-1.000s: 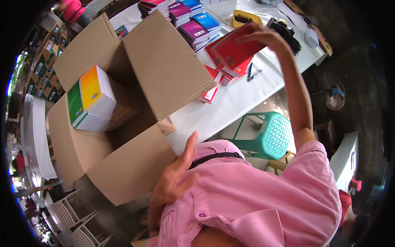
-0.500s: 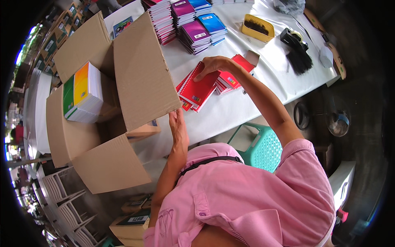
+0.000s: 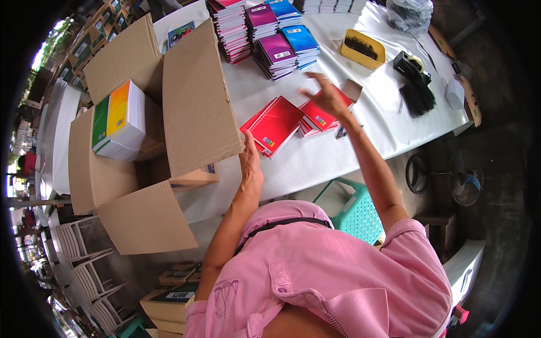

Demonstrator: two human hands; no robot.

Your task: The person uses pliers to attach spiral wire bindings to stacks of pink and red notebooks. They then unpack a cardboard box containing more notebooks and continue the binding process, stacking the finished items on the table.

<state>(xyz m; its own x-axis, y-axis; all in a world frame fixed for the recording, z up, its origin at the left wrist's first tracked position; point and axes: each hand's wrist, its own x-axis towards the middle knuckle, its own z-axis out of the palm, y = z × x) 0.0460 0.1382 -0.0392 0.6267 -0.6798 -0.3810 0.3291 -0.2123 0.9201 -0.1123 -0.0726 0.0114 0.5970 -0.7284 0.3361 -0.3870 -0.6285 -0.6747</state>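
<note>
"Red spiral notebooks [image 3: 276, 124]: which way do they point?"

"Right of the cardboard box [image 3: 147, 218], the nearer pile's long axis slants away from it, coil side facing the box's tall right flap [image 3: 196, 98]."

"Counts?"

"Two red piles, one box; beyond its flap, two purple stacks [image 3: 276, 50] and two blue stacks [image 3: 300, 38]."

"Hands?"

"Right hand [image 3: 327, 98] open, spread over the pile farther from the box; left hand [image 3: 251, 160] straight-fingered at the nearer pile's box-side end, its grip impossible to tell."
</note>
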